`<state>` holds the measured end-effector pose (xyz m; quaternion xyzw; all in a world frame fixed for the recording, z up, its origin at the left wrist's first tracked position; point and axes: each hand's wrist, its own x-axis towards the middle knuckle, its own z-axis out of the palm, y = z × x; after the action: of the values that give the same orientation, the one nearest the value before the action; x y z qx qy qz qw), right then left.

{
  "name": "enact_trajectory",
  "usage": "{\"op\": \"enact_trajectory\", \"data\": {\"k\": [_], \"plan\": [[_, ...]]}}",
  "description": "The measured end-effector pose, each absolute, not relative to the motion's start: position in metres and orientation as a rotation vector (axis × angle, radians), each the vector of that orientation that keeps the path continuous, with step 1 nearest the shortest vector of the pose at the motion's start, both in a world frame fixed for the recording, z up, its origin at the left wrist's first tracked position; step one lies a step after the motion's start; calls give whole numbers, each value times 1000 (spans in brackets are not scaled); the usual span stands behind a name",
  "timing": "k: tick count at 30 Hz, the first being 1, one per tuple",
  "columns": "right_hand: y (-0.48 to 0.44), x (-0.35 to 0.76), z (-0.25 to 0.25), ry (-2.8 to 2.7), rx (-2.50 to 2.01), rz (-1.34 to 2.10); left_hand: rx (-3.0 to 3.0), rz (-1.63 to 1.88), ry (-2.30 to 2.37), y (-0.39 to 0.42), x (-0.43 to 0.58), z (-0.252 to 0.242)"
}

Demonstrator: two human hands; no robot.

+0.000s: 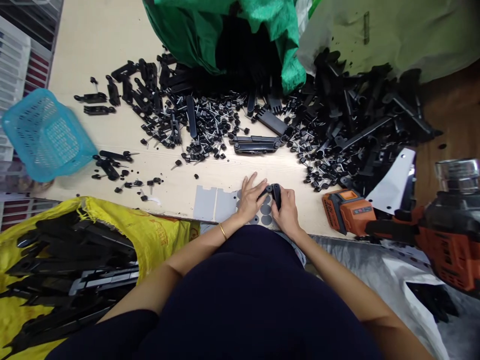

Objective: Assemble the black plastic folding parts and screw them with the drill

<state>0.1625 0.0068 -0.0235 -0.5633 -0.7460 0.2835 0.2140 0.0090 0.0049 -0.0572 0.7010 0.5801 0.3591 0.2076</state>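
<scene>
My right hand (287, 211) is closed around an upright black plastic bar (276, 195) with a rounded end. Beside it, my left hand (250, 199) has its fingers and thumb on a slim black piece (264, 191) that reaches toward the bar; I cannot tell whether the two are joined. Under both hands lies a sheet of round grey discs (266, 219), partly covered by my fingers. To the left of it are two plain grey sheets (204, 202). A folded black plastic assembly (257, 145) lies just beyond my hands.
Black-headed screws (210, 125) and black parts cover the table's far side before a green bag (180, 35). An orange cordless drill (350, 212) lies at right. A blue basket (71, 142) stands at left, above a yellow sack (157, 225) of black parts.
</scene>
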Motion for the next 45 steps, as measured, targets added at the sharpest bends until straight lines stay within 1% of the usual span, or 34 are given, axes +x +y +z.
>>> {"op": "enact_trajectory", "data": {"k": [3,16,21,26,30,34,38,45], "plan": [[7,162,-24,-2067,-1573,791,1951,1003,1664,1,15,-57],[9,161,-17,-2154,-1592,737,2097,823,1335,24,-9,-55],[10,160,-18,-2162,-1593,721,1942,952,1532,17,4,-59],[9,160,-19,-2140,-1595,730,2080,866,1269,26,3,-61],[7,161,-20,-2113,-1602,750,1975,927,1467,31,12,-60],[6,162,-21,-2101,-1592,773,2074,868,1221,34,14,-58],[5,162,-21,-2076,-1593,814,1915,949,1446,25,23,-55],[4,162,-24,-2041,-1590,806,1904,990,1473,16,32,-56]]}}
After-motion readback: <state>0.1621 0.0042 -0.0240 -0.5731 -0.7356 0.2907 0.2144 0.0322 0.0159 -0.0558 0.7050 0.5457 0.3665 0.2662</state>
